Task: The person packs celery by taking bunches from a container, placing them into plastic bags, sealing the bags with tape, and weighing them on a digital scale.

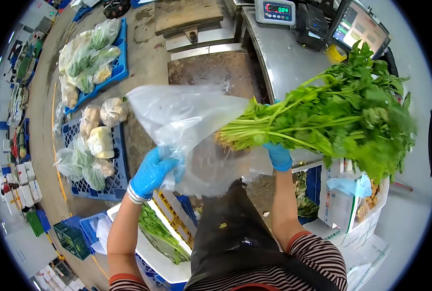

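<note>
My left hand, in a blue glove, is closed on the edge of a clear plastic bag, which spreads out in front of me. A big bunch of leafy green celery lies across my right hand, also blue-gloved, which grips it from below near the stalks; the celery hides part of the fingers. The root ends point left, at the bag's open side, and the leaves reach out to the right.
A scale and a monitor stand on the metal counter. Bagged vegetables rest on blue pallets at left. Below are a white foam box with greens and a box at right.
</note>
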`<state>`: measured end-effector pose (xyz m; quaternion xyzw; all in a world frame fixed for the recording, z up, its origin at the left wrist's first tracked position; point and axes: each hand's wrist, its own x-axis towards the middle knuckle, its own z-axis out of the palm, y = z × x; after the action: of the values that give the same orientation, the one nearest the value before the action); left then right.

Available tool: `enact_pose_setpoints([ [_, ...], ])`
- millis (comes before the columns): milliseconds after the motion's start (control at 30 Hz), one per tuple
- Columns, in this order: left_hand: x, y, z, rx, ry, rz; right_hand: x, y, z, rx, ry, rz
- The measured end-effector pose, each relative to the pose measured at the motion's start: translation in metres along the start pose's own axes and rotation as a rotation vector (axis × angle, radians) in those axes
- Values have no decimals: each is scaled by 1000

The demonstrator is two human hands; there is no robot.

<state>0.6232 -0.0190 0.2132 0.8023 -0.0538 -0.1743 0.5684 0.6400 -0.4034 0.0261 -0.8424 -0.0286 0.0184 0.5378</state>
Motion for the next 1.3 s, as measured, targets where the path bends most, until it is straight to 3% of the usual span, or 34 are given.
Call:
enact_pose_setpoints([
  [33, 9, 29, 0, 137, -56, 301, 4, -4, 4, -29, -16, -30],
  [67, 21, 47, 10, -67, -84, 265, 9, -9, 10, -39, -22, -60],
  [100, 34, 65, 19, -272, -105, 228, 15, -22, 13, 148, -40, -34],
  [133, 52, 81, 36, -808, -104, -162, 15, 25, 35, 120, 44, -190],
  [200, 93, 103, 52, -969, -76, 58, 12, 11, 46, 60, -26, -141],
  [300, 119, 146, 47, -1039, 6, 90, 9, -2, 54, -95, -193, -134],
  [367, 97, 156, 17, -777, 184, 175, 25, 0, 64, -331, -360, -249],
  [400, 95, 148, -2, -836, 209, 203, 37, 3, 73, -485, -421, -357],
  [433, 90, 102, -37, -971, 10, 160, 55, 16, 93, -666, -456, -505],
  [500, 68, 65, -65, -622, 292, 139, 75, 34, 132, -746, -512, -553],
  [533, 64, 40, -71, -835, 445, 36, 88, 35, 146, -449, -602, -228],
  [600, 52, -2, -88, -220, 649, 168, 112, 66, 181, 209, -581, 343],
  [667, 42, -21, -91, -218, 747, 143, 120, 8, 161, -628, -711, -222],
  [733, 35, -46, -98, -223, 850, 14, 131, 25, 183, -812, -667, -220],
  [767, 32, -62, -102, -234, 904, -103, 134, 35, 191, -833, -618, -169],
  [900, 14, -112, -104, -89, 768, -173, 129, 30, 191, -813, -491, -82],
  [933, 7, -99, -98, -196, 763, -209, 126, 22, 184, -798, -501, -102],
  [1000, -11, -84, -98, -24, 674, -289, 114, 10, 169, -758, -570, -176],
  [1033, -22, -88, -97, -17, 696, -228, 107, 8, 163, -741, -613, -220],
  [1100, -47, -95, -94, -119, 764, -393, 73, -49, 124, -578, -690, -200],
  [1167, -83, -114, -87, -53, 926, -265, 38, -69, 106, -472, -639, -176],
  [1200, -100, -110, -81, -224, 1012, -303, 21, -103, 92, -414, -642, -112],
  [1300, -144, -74, -48, -110, 1224, -289, -15, -132, 78, -303, -580, -89],
])
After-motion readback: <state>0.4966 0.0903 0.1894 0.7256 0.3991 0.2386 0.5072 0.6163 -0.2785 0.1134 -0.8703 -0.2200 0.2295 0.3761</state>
